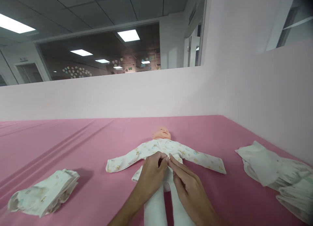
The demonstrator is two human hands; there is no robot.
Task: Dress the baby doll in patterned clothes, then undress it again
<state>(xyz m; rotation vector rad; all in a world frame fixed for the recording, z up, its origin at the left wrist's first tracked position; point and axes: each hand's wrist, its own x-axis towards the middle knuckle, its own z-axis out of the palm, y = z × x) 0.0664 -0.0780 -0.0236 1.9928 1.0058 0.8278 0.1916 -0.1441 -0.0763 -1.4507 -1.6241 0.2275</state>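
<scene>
Our left hand and right hand meet, fingertips close, at the shirt of the doll on the sheet; we cannot tell what they grip, but pulling unevenly could drag the shirt askew.

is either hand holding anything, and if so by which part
The left hand seems to pinch the printed top at its middle front. The right hand is at the same spot; whether it also grips is hidden.

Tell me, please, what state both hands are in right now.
Left hand: closed, pinching the printed shirt.
Right hand: beside the left, at the shirt; grip cannot be told.
</scene>
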